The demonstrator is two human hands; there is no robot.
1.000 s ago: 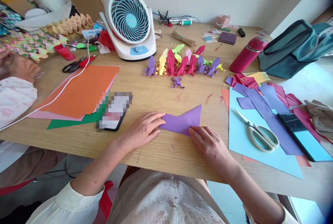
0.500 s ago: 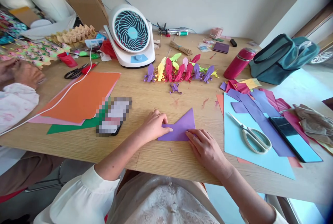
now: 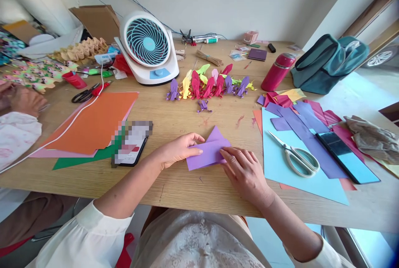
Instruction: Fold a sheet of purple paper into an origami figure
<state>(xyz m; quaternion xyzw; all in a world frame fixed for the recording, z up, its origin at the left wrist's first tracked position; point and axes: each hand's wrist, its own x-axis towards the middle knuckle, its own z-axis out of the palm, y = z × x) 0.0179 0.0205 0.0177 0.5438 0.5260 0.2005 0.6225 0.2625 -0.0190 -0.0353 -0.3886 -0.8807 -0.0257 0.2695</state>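
A folded piece of purple paper [image 3: 207, 154] is between my hands near the table's front edge, with a pointed flap standing up behind a straight band. My left hand [image 3: 181, 148] pinches its left end, thumb in front and fingers behind. On the right end, my right hand [image 3: 245, 172] grips the paper between thumb and fingers; the thumb is partly hidden. Beyond the paper lies a small purple folded-paper figure [image 3: 203, 106], in front of a row of colourful folded-paper figures [image 3: 209, 87].
Left are a phone [image 3: 132, 145], orange paper sheets [image 3: 90, 122] and a fan [image 3: 148, 45]. Right are scissors [image 3: 301, 160] on light blue paper [image 3: 274, 168], another phone [image 3: 346, 158], a red bottle [image 3: 277, 72] and a teal bag [image 3: 324, 68]. Another person's hands [image 3: 23, 97] are far left.
The purple paper has gone from lying flat with a tall point at right to a band with a smaller point behind its middle. The view has shifted slightly.
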